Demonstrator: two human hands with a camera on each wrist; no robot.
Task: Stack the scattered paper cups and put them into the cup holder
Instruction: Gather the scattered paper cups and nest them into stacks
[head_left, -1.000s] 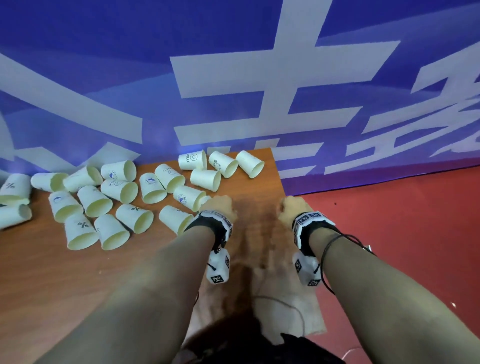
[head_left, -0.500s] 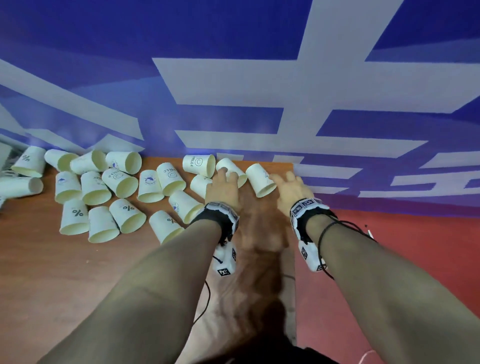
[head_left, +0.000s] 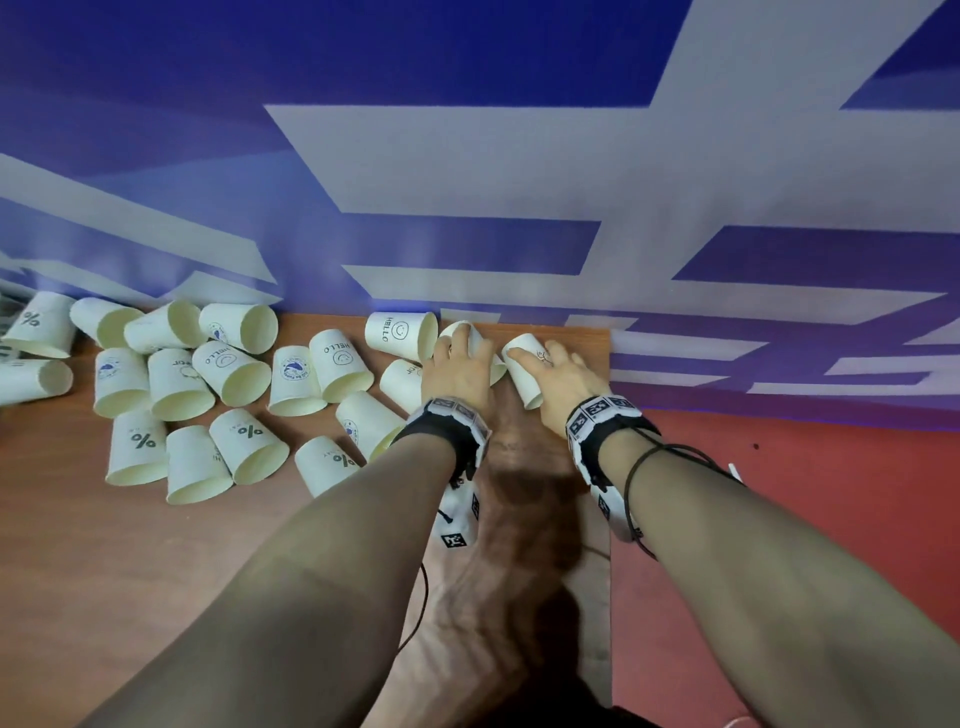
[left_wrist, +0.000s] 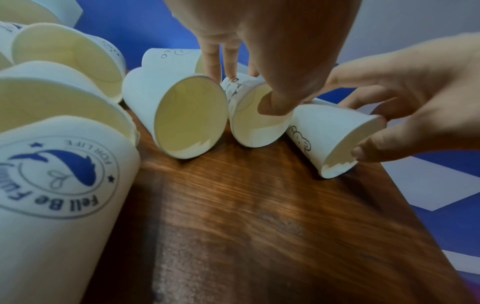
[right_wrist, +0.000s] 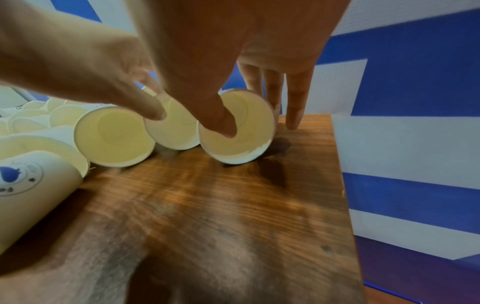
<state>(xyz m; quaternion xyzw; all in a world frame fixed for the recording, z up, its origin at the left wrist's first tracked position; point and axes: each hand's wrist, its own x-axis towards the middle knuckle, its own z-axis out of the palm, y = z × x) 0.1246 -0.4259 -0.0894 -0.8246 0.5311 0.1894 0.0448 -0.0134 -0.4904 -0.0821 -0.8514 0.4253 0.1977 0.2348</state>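
Left hand (head_left: 457, 364) pinching one paper cup (left_wrist: 255, 115) at the table's (head_left: 104, 545) far right corner; thumb inside its rim. Right hand (head_left: 558, 376) likewise gripping the neighbouring cup (right_wrist: 237, 127), seemingly not lifted.

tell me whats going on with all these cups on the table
A person is gathering paper cups that lie on their sides across a wooden table. The left hand takes one cup near the table's far right corner, thumb inside its rim and fingers over its side. The right hand grips the neighbouring cup the same way. Nothing is stacked yet, and no cup holder is in view.
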